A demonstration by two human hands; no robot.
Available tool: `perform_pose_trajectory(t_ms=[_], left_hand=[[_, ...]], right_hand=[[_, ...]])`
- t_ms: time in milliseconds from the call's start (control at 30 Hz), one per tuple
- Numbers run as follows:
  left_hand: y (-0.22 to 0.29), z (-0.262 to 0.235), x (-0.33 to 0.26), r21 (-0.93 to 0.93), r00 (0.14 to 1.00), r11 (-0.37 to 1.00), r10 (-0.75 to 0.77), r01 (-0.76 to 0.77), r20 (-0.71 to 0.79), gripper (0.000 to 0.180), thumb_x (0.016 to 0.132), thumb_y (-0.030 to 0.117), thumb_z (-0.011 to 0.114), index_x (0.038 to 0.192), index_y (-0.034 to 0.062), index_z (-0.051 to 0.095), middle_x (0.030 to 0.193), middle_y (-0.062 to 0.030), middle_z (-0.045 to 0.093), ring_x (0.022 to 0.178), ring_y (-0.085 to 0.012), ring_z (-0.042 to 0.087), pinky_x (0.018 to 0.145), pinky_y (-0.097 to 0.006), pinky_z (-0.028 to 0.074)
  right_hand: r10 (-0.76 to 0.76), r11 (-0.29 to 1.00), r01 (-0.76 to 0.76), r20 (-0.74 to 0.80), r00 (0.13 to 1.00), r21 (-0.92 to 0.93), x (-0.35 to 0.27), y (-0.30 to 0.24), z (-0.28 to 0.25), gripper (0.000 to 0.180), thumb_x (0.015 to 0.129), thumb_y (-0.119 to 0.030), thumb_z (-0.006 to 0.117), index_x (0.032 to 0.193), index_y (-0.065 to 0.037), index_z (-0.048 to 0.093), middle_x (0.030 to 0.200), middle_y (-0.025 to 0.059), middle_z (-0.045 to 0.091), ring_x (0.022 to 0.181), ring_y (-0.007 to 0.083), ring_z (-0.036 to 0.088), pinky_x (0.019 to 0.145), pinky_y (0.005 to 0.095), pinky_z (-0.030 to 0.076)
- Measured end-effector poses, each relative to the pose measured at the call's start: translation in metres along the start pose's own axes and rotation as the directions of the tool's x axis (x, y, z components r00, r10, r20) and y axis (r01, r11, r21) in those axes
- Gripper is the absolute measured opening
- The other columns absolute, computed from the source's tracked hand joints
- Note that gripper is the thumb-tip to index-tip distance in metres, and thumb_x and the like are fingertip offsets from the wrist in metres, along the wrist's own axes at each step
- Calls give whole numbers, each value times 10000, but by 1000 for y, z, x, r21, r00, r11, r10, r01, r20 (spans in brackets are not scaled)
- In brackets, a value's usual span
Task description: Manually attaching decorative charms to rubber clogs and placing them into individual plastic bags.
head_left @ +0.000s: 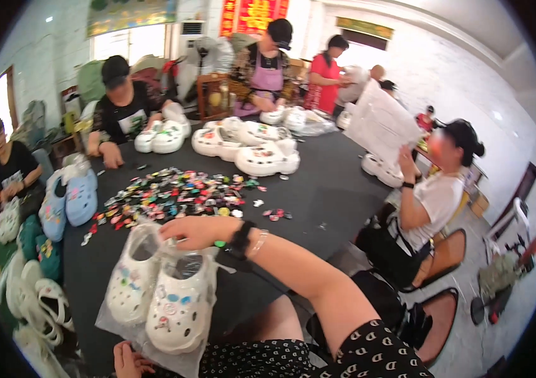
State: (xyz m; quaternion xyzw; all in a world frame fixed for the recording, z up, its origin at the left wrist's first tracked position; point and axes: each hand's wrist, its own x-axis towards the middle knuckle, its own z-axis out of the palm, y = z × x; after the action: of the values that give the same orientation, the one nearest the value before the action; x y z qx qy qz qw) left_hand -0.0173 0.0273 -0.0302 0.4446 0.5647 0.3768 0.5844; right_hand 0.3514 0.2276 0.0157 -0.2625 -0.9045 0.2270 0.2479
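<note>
A pair of white clogs (178, 313) with colourful charms lies inside a clear plastic bag (112, 324) at the table's near edge. Reaching over from the right, my right hand (195, 232) has its fingers closed on the bag's upper part by the heel straps. A small green piece (219, 244) shows beside that wrist. My left hand (129, 361) is low in view by the bag's lower edge, fingers slightly bent and apart, with nothing seen in them; part of it is cut off. Just beyond the clogs, a heap of colourful shoe charms (173, 195) spreads over the dark table (324, 189).
Blue clogs (81, 196) stand left of the charms; green and white clogs (32, 302) pile up at lower left. Several white clogs (268, 157) sit farther back. Co-workers sit or stand around the table; one at right holds up a clear bag (382, 116). An orange-brown chair (438, 321) stands at right.
</note>
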Motion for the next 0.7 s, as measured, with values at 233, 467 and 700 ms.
perform_pose_trajectory(t_ms=[233, 467, 700], left_hand=[[-28, -6, 34, -251, 989, 967, 71, -36, 129, 400, 1017, 240, 495, 1351, 31, 429, 1030, -87, 570, 904, -225, 569, 746, -342, 509], [-19, -2, 46, -512, 978, 856, 43, 70, 206, 365, 1022, 296, 473, 1295, 53, 469, 1079, -55, 568, 902, -175, 563, 746, -308, 483], [22, 18, 41, -389, 990, 911, -143, 136, 9, 418, 1029, 338, 444, 1322, 43, 480, 1174, -75, 600, 960, -166, 587, 792, -319, 491]], right_hand=[[444, 818, -330, 152, 883, -472, 34, -16, 4, 415, 696, -147, 703, 1087, -21, 642, 980, 157, 689, 888, 325, 673, 740, 421, 532], [302, 746, -256, -30, 953, -614, 34, -5, 32, 167, 692, -136, 656, 788, -12, 715, 853, 174, 693, 797, 339, 687, 661, 406, 548], [69, 771, -152, -156, 985, -619, 13, -85, -5, 136, 634, -104, 689, 760, -52, 683, 887, 109, 597, 826, 319, 647, 659, 425, 537]])
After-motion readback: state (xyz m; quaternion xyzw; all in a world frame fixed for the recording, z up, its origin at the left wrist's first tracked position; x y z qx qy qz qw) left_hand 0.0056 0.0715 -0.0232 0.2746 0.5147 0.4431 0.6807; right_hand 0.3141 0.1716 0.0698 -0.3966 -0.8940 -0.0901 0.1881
